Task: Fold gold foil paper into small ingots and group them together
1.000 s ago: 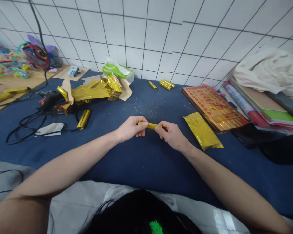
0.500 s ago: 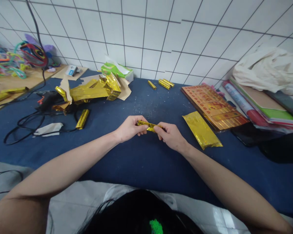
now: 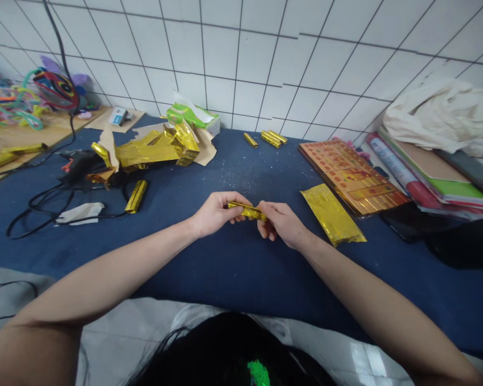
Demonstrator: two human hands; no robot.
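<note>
A small gold foil roll [image 3: 247, 211] is held between my two hands, above the middle of the dark blue cloth. My left hand [image 3: 216, 214] is closed around its left end, thumb on the near side. At the right end, my right hand [image 3: 282, 223] pinches the foil with thumb and forefinger, its lower fingers curled beneath. The fingertips partly hide both ends. To the right of my right hand lies a flat gold foil packet [image 3: 333, 215]. Another pair of gold rolls [image 3: 136, 197] rests left of my left hand.
Several gold rolls [image 3: 270, 138] lie near the tiled wall. Crumpled gold foil [image 3: 148, 151] and a glue gun [image 3: 80, 163] with a looping black cable are on the left. A stack of orange-gold printed packs [image 3: 352, 177] sits at right, beside books under a white cloth bag [image 3: 446, 115].
The roll has tilted slightly, its right end lower. My right hand has shifted a little to the right, and its lower fingers have loosened away from the roll.
</note>
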